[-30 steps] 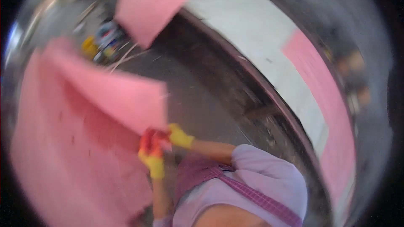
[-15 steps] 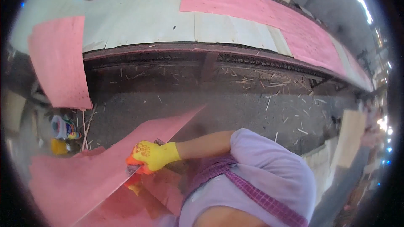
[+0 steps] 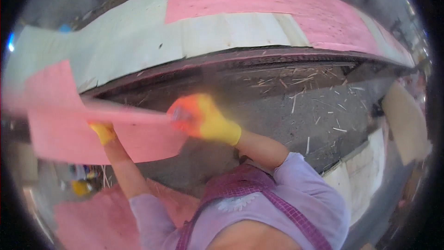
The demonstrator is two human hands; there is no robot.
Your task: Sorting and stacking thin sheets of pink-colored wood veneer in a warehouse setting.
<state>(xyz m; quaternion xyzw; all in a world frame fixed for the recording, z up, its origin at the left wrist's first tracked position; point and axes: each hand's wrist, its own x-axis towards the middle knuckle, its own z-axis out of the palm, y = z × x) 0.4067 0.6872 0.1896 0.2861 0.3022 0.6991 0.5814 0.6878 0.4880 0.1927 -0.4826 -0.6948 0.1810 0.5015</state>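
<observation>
A thin, flexible pink sheet, like wood veneer [image 3: 152, 141], is raised in front of me, its near edge blurred by motion. My right hand [image 3: 203, 118], in a yellow glove with orange fingers, is closed on the sheet's right end. My left hand [image 3: 103, 133], gloved alike, is at the sheet further left, its fingers mostly hidden by the edge. Another pink sheet [image 3: 52, 81] hangs over the front of the long bench at the left, partly covered by the raised one. More pink sheet [image 3: 101, 208] lies low at my left.
A long bench across the far side carries pale sheets [image 3: 129, 32] and pink sheets [image 3: 222, 0]. Wood slivers [image 3: 340, 129] litter the dark floor [image 3: 273, 115]. Pale boards [image 3: 360, 171] and a tan panel [image 3: 407, 120] stand at the right. A yellow object [image 3: 82, 188] sits at the left.
Both hands have risen and moved apart, the right one forward and the left one out to the left. The pink sheet has come up off the lower left toward the bench. My view has turned.
</observation>
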